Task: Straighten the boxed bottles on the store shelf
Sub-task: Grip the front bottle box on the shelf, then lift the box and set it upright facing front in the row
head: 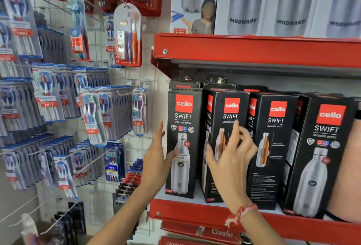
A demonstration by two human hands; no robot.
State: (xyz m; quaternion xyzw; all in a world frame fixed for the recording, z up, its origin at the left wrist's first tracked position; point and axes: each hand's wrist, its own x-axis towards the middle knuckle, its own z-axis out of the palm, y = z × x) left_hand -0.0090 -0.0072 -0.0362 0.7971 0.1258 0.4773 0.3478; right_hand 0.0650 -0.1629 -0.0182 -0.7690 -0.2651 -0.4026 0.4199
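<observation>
Several tall black bottle boxes stand in a row on the red shelf [195, 212]. The leftmost box [183, 119] faces forward. The second box [227, 106], the third box [273, 166] and the fourth box [322, 166] are turned at an angle. My left hand [156, 164] lies flat against the leftmost box's left side, thumb on its front. My right hand [232, 158], with a red thread at the wrist, hovers in front of the second box with fingers spread, holding nothing.
Above, a red shelf edge [254, 51] carries white bottle boxes [244, 4]. A wire grid with hooks of toothbrush packs [128, 35] fills the left side. Red packs [214, 232] lie below the shelf. A person's arm [347, 176] enters at the right edge.
</observation>
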